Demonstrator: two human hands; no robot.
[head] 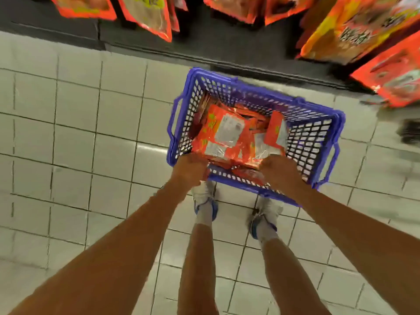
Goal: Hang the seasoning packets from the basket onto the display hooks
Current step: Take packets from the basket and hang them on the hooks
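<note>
A blue plastic basket (322,114) stands on the tiled floor in front of my feet. Inside it lie several red-orange seasoning packets (227,133) with white labels, loosely piled. My left hand (191,170) is at the basket's near left corner, fingers curled on the near edge of the pile. My right hand (280,170) reaches over the near rim and grips the pile's near right edge. Motion blur hides the fingertips. More red-orange packets hang on the display at top left (145,17) and top right (354,28); the hooks themselves are out of view.
The dark base of the display shelf (204,44) runs along the top, just beyond the basket. White floor tiles (79,133) spread to the left and around me. My two feet in white and blue shoes (204,201) stand right behind the basket.
</note>
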